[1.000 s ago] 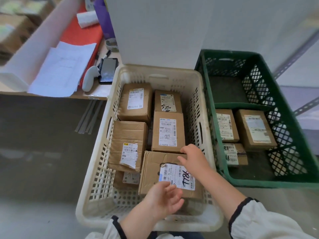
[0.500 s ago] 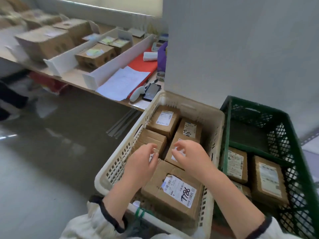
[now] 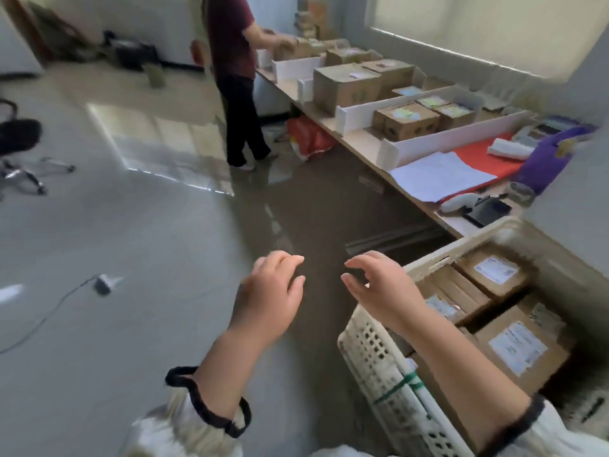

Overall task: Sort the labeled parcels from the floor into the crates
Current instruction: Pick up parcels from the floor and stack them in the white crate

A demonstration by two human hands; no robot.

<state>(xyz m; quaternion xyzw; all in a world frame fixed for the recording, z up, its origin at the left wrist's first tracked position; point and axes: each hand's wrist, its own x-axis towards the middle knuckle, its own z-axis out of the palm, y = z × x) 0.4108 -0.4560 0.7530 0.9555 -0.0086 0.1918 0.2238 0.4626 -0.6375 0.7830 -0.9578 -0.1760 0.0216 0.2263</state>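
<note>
Cream crate [image 3: 379, 367] corner beside right hand [image 3: 382, 291]; left hand [image 3: 270, 301] over grey floor [image 3: 131, 225]; both loosely curled, empty.

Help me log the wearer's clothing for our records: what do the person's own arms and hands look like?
The left hand and the right hand are bare: no gloves, rings or watch show. The left sleeve and right sleeve are loose white fabric. Each ends in a gathered black cuff partway up the forearm, which is uncovered from there to the wrist.
</note>
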